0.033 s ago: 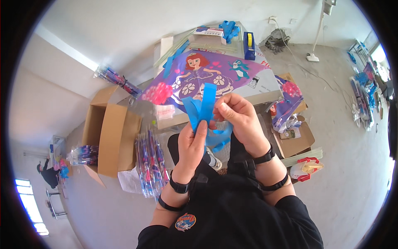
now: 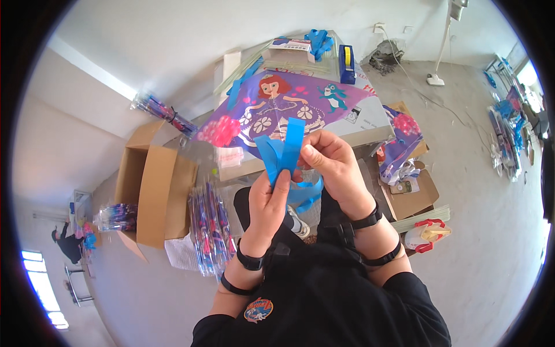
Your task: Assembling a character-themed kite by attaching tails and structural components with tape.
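Observation:
My left hand (image 2: 270, 199) is closed, with its thumb pressed on a folded blue ribbon (image 2: 293, 139). One flat end of the ribbon stands up above the thumb, and another fold fans out to its left. Beside it, my right hand (image 2: 332, 165) has thumb and forefinger pinched together at the ribbon's right edge; the fingertips are partly hidden. More loops of ribbon hang below, between my hands and over my lap. Just beyond lies a purple printed sheet (image 2: 277, 107) with a red-haired princess figure, spread on the table.
A blue tape dispenser (image 2: 347, 65) and a small carton (image 2: 291, 51) stand at the table's back. Open cardboard boxes (image 2: 159, 188) flank me on the left, beside bundles of wrapped printed items (image 2: 211, 231). At right are another carton (image 2: 425, 194) and a red-and-white bag (image 2: 426, 236).
The upright ribbon end has tipped slightly to the right. Both hands have barely moved, and their grip looks the same.

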Tool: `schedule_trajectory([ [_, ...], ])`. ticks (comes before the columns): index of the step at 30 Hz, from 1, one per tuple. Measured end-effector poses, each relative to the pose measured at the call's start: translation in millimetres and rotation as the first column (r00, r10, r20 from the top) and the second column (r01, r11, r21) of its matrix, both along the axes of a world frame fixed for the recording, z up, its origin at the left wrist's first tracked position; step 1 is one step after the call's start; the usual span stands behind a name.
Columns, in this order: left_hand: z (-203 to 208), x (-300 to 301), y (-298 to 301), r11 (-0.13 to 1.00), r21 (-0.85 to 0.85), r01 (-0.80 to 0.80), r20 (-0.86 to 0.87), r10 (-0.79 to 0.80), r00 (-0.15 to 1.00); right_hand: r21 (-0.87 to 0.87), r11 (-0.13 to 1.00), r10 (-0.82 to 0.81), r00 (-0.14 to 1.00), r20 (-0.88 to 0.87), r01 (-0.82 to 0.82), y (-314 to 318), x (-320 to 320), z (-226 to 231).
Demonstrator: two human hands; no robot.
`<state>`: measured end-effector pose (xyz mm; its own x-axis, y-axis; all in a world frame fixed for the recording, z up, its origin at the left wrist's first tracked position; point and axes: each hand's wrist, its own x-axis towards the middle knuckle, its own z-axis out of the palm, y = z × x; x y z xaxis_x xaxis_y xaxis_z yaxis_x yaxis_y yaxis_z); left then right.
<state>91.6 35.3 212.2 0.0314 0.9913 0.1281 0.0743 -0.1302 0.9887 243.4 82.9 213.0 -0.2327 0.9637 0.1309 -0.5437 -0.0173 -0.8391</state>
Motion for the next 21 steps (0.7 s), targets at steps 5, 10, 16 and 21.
schedule_trajectory([
  [5, -1.1, 1.4, 2.3, 0.997, 0.074, 0.030, -0.049, -0.027, 0.998, -0.057, 0.996, -0.074, 0.997, -0.019, 0.073, -3.0, -6.8, 4.5],
  [10, -3.1, 3.7, 3.1, 0.995, 0.096, 0.039, -0.026, -0.036, 0.999, -0.053, 0.994, -0.095, 0.994, -0.054, 0.092, -3.2, -6.8, -0.4],
  [16, 0.3, 6.7, 5.3, 0.994, 0.107, 0.014, -0.050, -0.009, 0.999, -0.069, 0.994, -0.089, 0.990, -0.107, 0.082, -3.1, -7.7, 1.8],
  [21, -4.2, 2.7, 4.2, 0.992, 0.130, 0.004, -0.155, 0.017, 0.988, -0.048, 0.995, -0.088, 0.989, -0.121, 0.082, -0.8, -7.7, -0.6],
])
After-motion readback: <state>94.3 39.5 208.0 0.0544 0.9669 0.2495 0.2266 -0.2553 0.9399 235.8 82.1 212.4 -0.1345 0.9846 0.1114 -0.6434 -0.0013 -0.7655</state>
